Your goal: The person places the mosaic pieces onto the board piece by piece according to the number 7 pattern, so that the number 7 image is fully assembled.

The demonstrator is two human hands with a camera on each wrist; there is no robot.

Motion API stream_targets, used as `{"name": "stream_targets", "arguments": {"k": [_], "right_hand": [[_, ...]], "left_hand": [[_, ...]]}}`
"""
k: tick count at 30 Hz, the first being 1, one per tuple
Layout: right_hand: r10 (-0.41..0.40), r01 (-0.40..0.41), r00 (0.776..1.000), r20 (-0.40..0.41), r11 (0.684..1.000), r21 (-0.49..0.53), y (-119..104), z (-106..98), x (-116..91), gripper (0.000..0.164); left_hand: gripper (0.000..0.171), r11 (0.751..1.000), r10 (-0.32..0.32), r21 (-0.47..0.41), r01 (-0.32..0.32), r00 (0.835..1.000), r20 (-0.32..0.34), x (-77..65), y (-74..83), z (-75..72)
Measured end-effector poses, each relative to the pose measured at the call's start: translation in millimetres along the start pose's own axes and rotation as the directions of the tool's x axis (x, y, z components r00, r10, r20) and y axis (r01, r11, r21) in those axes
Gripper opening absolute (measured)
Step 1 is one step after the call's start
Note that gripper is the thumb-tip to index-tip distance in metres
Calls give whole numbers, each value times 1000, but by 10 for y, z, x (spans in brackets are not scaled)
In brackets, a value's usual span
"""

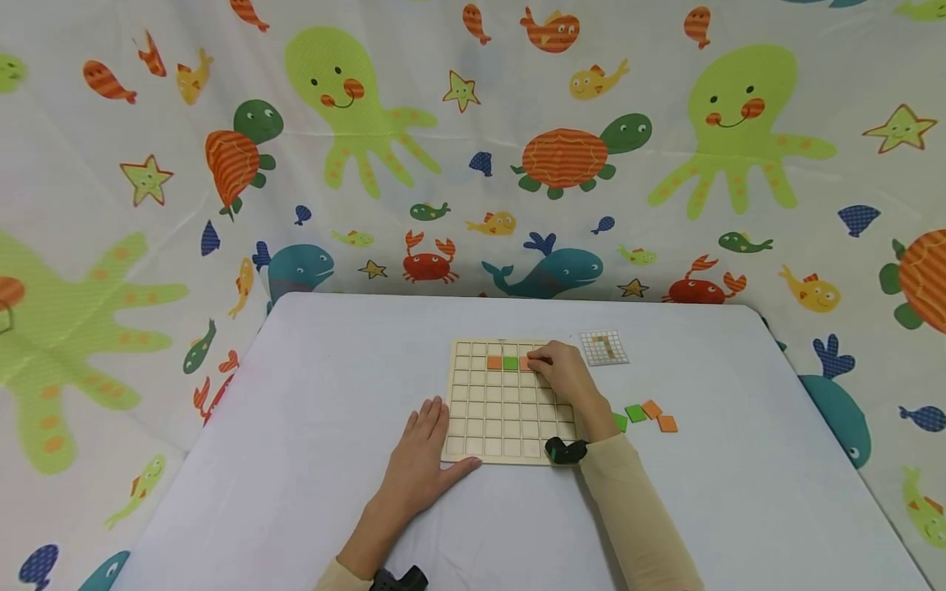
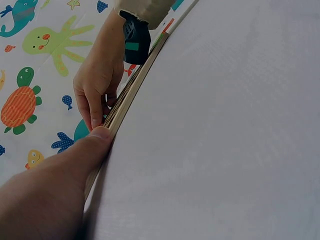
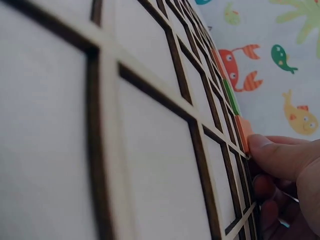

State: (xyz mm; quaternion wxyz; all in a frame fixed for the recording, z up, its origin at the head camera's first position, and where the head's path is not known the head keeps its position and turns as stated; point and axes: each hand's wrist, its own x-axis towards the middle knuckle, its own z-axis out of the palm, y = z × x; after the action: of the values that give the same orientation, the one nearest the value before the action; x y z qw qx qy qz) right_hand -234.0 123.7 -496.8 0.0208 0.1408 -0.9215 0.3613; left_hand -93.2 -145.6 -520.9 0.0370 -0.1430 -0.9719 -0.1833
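A wooden grid board [image 1: 476, 427] lies on the table, with an orange tile [image 1: 494, 363] and a green tile [image 1: 511, 363] side by side in its second row. Just right of the green one, my right hand [image 1: 563, 373] pinches another orange tile [image 3: 243, 131] at its cell; the right wrist view shows the thumb on it, with the other fingers partly hidden behind. My left hand [image 1: 421, 460] rests flat at the board's lower left corner, fingers straight along the left side. In the left wrist view its thumb [image 2: 90, 147] touches the board's edge [image 2: 132, 95].
A small pattern card [image 1: 603, 348] with a printed grid lies beyond the board's upper right corner. Loose green tiles [image 1: 636, 414] and orange tiles [image 1: 668, 423] lie right of the board, one partly behind my right wrist. A printed sea-animal curtain [image 1: 443, 164] hangs behind the white table [image 1: 332, 377].
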Motion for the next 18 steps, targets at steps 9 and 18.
{"name": "stream_targets", "arguments": {"k": [9, 18], "right_hand": [[-5, 5, 1000, 13, 999, -34, -5, -2, 9, 18], [36, -36, 999, 34, 999, -8, -16, -8, -31, 24]], "left_hand": [[103, 1000, -11, -8, 12, 1000, 18, 1, 4, 3], [102, 1000, -14, -12, 14, 1000, 16, -22, 19, 13]]}}
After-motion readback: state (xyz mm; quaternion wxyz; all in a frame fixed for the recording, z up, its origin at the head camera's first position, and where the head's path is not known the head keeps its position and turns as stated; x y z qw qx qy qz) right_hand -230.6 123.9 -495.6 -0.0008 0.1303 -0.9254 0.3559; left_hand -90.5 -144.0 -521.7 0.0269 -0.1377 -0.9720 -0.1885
